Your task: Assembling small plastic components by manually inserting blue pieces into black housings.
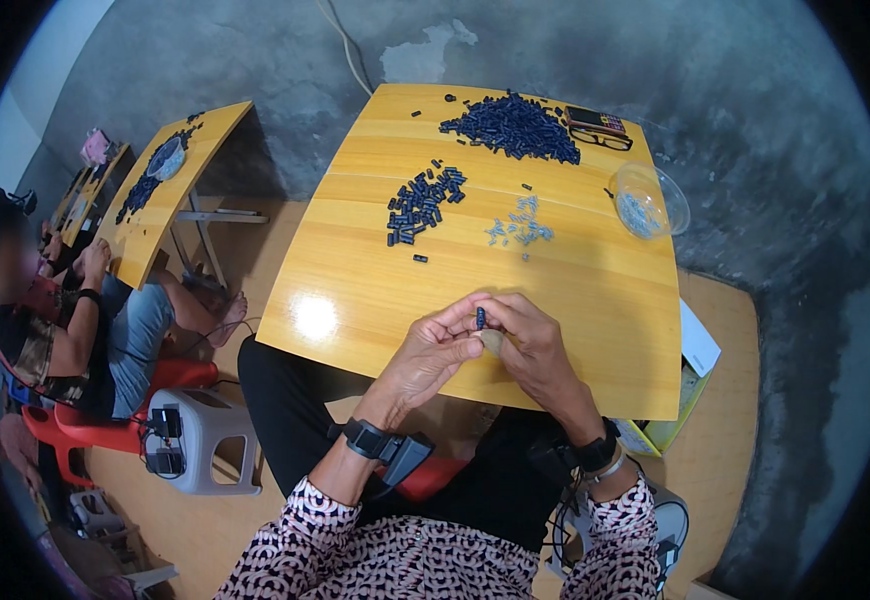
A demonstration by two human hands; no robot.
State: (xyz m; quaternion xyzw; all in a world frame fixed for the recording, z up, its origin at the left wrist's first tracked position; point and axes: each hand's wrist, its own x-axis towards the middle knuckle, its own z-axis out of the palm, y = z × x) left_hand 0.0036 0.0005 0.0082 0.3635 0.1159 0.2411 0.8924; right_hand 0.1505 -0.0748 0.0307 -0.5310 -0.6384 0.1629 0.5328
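Observation:
Above the near edge of the table, both hands meet around a small dark-blue ribbed cylinder held upright. My left hand pinches it from the left, thumb and fingers pressed together. From the other side my right hand closes on it with bent fingers. A tan rounded pad or cover shows at the right thumb; its exact kind is unclear. Farther up the table lie a loose group of the same dark cylinders and a scatter of small clear-grey pieces.
A large heap of dark cylinders lies at the table's far side, beside a phone-like device and eyeglasses. A clear plastic bowl stands at the right edge. On the left, another person sits at a second table.

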